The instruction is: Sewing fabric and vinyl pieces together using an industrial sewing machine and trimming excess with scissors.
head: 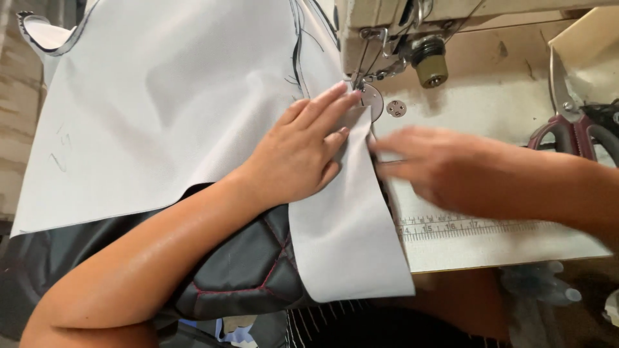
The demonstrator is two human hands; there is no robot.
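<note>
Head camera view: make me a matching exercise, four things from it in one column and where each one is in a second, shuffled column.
Things:
1. left hand
2. scissors
3. ruler strip
4. quilted black material

Places:
A. far right of the machine bed
B. under the left forearm
C. flat on the pale fabric by the needle
D. along the front edge of the table

Pairs: 1-C, 2-A, 3-D, 4-B

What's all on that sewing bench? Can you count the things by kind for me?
Hands: 2, left hand and right hand
Sewing machine: 1
Scissors: 1
White fabric: 1
Black quilted material: 1
Ruler strip: 1
Total: 7
</note>
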